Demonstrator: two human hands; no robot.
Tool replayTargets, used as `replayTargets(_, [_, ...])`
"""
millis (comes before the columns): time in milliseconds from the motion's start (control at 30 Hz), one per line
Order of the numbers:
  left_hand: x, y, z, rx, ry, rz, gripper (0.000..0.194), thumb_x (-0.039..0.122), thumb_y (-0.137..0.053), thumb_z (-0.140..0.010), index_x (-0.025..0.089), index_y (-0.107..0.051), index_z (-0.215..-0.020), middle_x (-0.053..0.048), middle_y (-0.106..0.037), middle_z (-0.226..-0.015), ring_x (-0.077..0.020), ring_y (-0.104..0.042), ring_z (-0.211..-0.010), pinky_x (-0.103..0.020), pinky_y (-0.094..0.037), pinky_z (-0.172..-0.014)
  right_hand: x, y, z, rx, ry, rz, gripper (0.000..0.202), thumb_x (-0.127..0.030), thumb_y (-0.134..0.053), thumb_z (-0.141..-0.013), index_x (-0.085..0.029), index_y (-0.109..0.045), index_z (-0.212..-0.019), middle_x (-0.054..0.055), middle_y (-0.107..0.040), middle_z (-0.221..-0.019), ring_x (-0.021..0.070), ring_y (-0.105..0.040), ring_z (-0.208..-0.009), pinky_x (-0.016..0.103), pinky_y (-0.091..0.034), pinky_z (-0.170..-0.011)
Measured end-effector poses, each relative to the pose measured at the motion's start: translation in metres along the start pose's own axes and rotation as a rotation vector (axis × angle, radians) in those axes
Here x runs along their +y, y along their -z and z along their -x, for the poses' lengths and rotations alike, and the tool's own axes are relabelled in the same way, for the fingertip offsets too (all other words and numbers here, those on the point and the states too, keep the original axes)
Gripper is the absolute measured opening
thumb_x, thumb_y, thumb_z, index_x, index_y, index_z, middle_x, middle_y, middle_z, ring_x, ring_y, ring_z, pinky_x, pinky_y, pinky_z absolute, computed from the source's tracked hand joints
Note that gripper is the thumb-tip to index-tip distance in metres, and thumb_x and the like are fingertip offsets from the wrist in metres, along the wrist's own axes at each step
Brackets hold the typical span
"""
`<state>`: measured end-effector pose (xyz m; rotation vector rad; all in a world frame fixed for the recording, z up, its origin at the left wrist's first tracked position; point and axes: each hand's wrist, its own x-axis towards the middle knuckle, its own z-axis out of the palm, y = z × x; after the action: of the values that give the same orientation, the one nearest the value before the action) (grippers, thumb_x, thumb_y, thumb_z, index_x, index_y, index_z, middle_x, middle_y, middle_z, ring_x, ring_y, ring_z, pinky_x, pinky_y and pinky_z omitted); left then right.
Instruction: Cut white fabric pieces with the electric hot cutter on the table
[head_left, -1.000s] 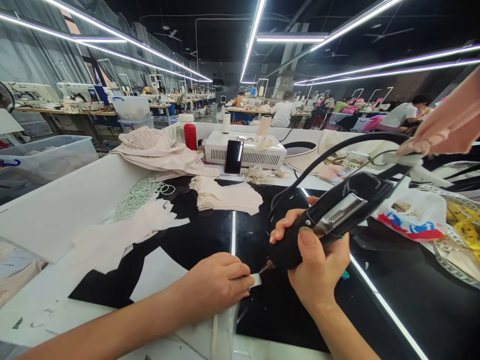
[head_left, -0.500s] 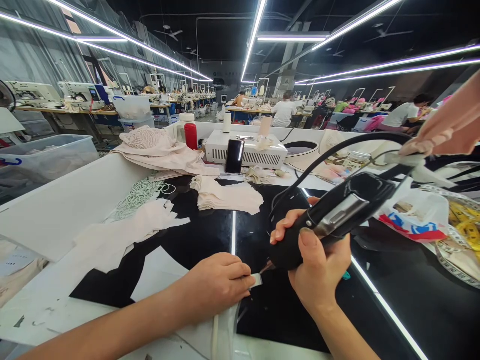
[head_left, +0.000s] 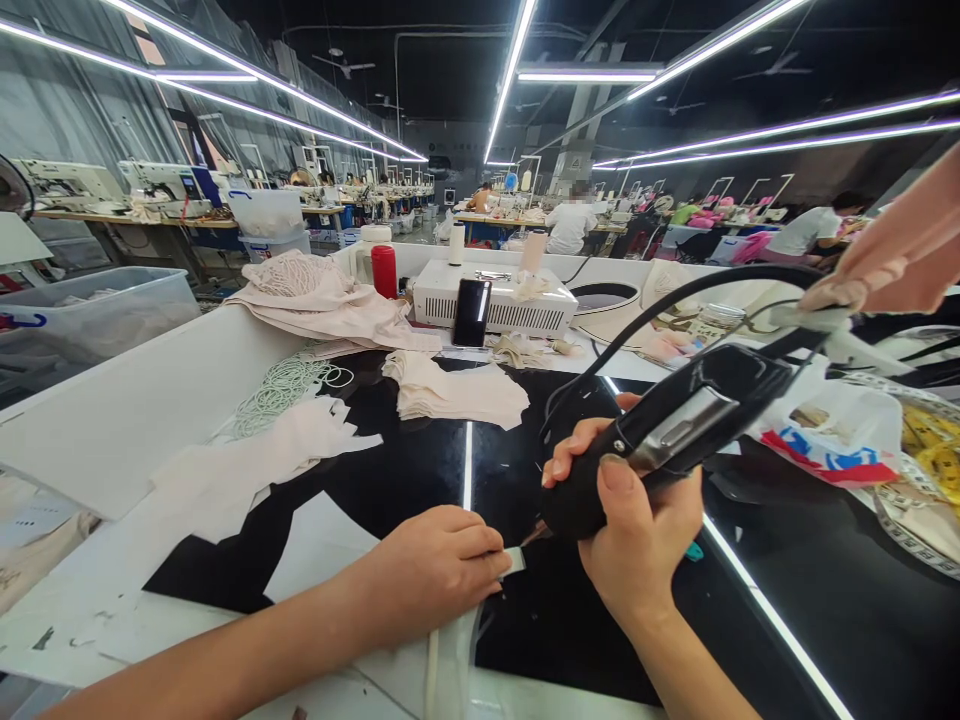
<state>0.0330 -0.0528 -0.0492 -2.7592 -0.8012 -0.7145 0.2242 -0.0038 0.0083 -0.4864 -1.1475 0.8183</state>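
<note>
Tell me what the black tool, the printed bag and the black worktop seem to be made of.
Tool: probably hard plastic, glossy at the rear and duller at the grip, with a shiny, likely metal plate.
Bag: thin plastic film, judging by its crinkles and slight sheen.
Worktop: polished glass or acrylic; it mirrors the lights sharply, but which one I can't tell.

No txt legible. Blue & red print on white plastic bag (head_left: 832, 440) – letters unclear. Dark print on white paper sheet (head_left: 34, 520), lbl on clear round jar (head_left: 716, 318), marks on yellow tape measure (head_left: 930, 455) – all too small/blurred to read, incl. nos.
</note>
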Motion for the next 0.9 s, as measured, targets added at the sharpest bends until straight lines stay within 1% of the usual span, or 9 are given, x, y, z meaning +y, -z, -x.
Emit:
replayTargets(133, [-0.0001, -0.0015, 0.002, 0.0, -0.003, 0.003, 0.012, 0.019, -0.064, -0.112, 0.013, -0.072, -0.119, -0.005, -0.077, -0.112, -0.0155, -0.073, -0.109, -0.031, -0.061, -0.105, 0.0001, -0.0015, 0.0002, -0.005, 0.0, 0.005, 0.033, -0.04, -0.085, -0.094, -0.028, -0.067, -0.119, -0.004, -0.07, -0.087, 0.0129, -0.066, -0.06, 0.029, -0.061, -0.057])
replayTargets(267, [-0.0006, -0.0013, 0.0039, 0.01, 0.006, 0.031, 0.015, 0.02, -0.058, -0.115, 0.015, -0.073, -0.117, -0.005, -0.077, -0.112, -0.0159, -0.073, -0.108, -0.031, -0.062, -0.102, 0.0004, -0.0021, 0.0003, -0.002, 0.004, 0.006, 0.033, -0.04, -0.084, -0.095, -0.028, -0.066, -0.119, -0.004, -0.07, -0.087, 0.013, -0.067, -0.061, 0.03, -0.061, -0.057])
replayTargets(500, [0.0001, -0.0002, 0.0043, 0.006, 0.011, 0.033, 0.011, 0.02, -0.065, -0.112, 0.014, -0.073, -0.118, -0.005, -0.077, -0.114, -0.015, -0.073, -0.111, -0.03, -0.061, -0.104, 0.0006, -0.0014, 0.0009, -0.002, 0.003, 0.006, 0.033, -0.039, -0.084, -0.094, -0.027, -0.066, -0.119, -0.004, -0.07, -0.087, 0.0133, -0.067, -0.06, 0.03, -0.06, -0.057])
replayTargets(733, [-0.0026, 0.0026, 0.0042, 0.024, -0.007, 0.037, 0.014, 0.019, -0.06, -0.114, 0.012, -0.072, -0.118, -0.004, -0.076, -0.113, -0.016, -0.073, -0.11, -0.03, -0.061, -0.103, -0.0033, -0.0052, -0.0005, 0.026, -0.002, -0.024, 0.03, -0.038, -0.084, -0.093, -0.027, -0.066, -0.115, -0.004, -0.07, -0.085, 0.0139, -0.066, -0.06, 0.031, -0.06, -0.055])
replayTargets(900, [-0.0017, 0.0023, 0.0033, 0.011, 0.017, 0.043, 0.014, 0.02, -0.064, -0.113, 0.012, -0.072, -0.12, -0.004, -0.077, -0.112, -0.0151, -0.073, -0.109, -0.029, -0.063, -0.103, -0.0024, -0.0043, 0.0022, 0.005, -0.011, -0.011, 0.032, -0.037, -0.084, -0.093, -0.028, -0.066, -0.118, -0.004, -0.07, -0.086, 0.0141, -0.066, -0.059, 0.031, -0.06, -0.055])
